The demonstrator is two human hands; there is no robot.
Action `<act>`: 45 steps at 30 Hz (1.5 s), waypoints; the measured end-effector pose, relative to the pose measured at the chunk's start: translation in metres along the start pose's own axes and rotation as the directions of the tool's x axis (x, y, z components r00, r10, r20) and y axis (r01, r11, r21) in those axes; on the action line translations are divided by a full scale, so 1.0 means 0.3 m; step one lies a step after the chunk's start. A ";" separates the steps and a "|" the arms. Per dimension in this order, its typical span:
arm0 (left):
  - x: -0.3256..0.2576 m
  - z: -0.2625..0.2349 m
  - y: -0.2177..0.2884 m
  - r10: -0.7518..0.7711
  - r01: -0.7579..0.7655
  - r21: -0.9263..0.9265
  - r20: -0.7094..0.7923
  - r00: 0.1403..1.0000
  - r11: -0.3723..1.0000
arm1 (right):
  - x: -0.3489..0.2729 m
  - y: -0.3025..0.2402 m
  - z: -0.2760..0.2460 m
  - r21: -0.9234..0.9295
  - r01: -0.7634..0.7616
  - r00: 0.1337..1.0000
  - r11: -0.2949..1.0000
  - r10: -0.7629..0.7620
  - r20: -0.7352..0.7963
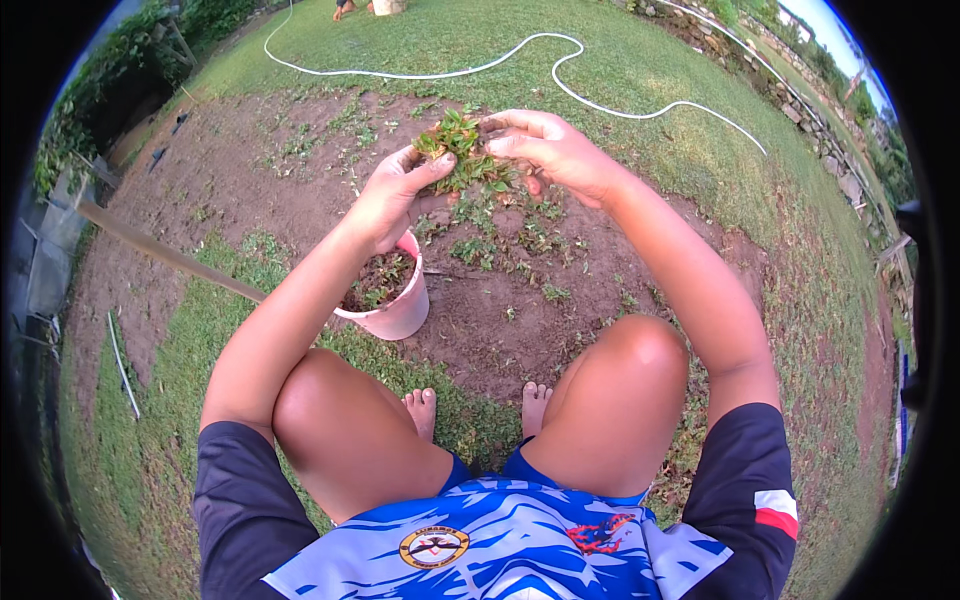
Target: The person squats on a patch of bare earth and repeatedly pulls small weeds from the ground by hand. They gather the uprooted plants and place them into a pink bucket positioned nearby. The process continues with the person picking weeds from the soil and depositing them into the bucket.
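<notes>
Both hands — left hand [395,195] and right hand [545,145] — clasp one clump of pulled weeds [462,150] above the bare soil [500,300]; the pink bucket [395,310] sits below the left wrist, seemingly for collecting.

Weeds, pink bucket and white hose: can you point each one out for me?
weeds [462,155], head view, on the leafy clump held between both hands.
pink bucket [400,312], head view, on its outer wall near the rim.
white hose [620,108], head view, on a curve lying across the grass.
</notes>
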State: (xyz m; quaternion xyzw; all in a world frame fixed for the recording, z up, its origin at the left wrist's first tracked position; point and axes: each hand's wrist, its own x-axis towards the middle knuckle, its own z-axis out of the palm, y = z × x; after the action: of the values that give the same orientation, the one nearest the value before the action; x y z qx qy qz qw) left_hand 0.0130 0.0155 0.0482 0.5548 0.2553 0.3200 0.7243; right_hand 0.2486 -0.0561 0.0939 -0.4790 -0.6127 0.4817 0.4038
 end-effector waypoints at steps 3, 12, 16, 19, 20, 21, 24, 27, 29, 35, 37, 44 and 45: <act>-0.030 -0.019 0.039 0.029 -0.029 0.001 -0.014 0.999 1.000 | 0.025 -0.066 -0.002 -0.198 0.089 0.994 0.976 -0.101 -0.051; -0.035 -0.052 -0.028 0.109 -0.146 0.259 0.153 0.982 0.955 | 0.015 0.094 0.056 0.093 0.172 0.981 0.981 -0.179 0.077; -0.039 -0.076 -0.037 0.086 -0.131 0.254 0.181 0.980 0.958 | 0.010 0.110 0.053 0.110 0.160 0.981 0.981 -0.171 0.095; -0.041 -0.078 -0.032 0.091 -0.144 0.335 0.168 0.981 0.931 | 0.012 0.121 0.068 0.110 0.174 0.982 0.979 -0.181 0.054; -0.039 -0.078 -0.029 0.114 -0.171 0.378 0.171 0.979 0.910 | 0.014 0.124 0.074 0.102 0.184 0.981 0.978 -0.189 0.039; -0.040 -0.073 -0.033 0.144 -0.200 0.408 0.165 0.976 0.891 | 0.010 0.125 0.072 0.107 0.128 0.989 0.986 -0.134 0.058; -0.034 -0.067 -0.045 0.191 -0.254 0.427 0.185 0.964 0.868 | 0.012 0.127 0.077 0.031 0.148 0.985 0.988 -0.151 0.088; -0.026 -0.077 -0.055 0.124 -0.167 0.409 0.130 0.984 0.897 | 0.015 0.127 0.073 0.041 0.139 0.987 0.989 -0.142 0.076; -0.024 -0.085 -0.060 0.096 -0.145 0.433 0.132 0.987 0.890 | 0.015 0.129 0.073 -0.008 0.143 0.987 0.990 -0.142 0.080; -0.038 -0.076 -0.056 0.126 -0.215 0.420 0.231 0.965 0.882 | 0.009 0.130 0.068 0.060 0.130 0.978 0.990 -0.138 0.156; -0.045 -0.068 -0.046 0.139 -0.232 0.397 0.248 0.959 0.888 | 0.006 0.126 0.065 0.077 0.135 0.976 0.988 -0.146 0.160; -0.070 -0.065 -0.013 0.040 -0.130 0.356 0.247 0.968 0.925 | -0.006 0.107 0.063 0.108 0.188 0.966 0.976 -0.204 0.160; -0.071 -0.066 -0.009 0.034 -0.127 0.362 0.252 0.967 0.924 | -0.008 0.106 0.063 0.126 0.193 0.965 0.973 -0.211 0.158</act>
State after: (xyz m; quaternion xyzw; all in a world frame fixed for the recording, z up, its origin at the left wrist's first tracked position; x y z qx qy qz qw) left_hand -0.0150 0.0118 0.0408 0.7276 0.1988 0.2253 0.6167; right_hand 0.2374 -0.0597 0.0590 -0.3482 -0.6634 0.5099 0.4227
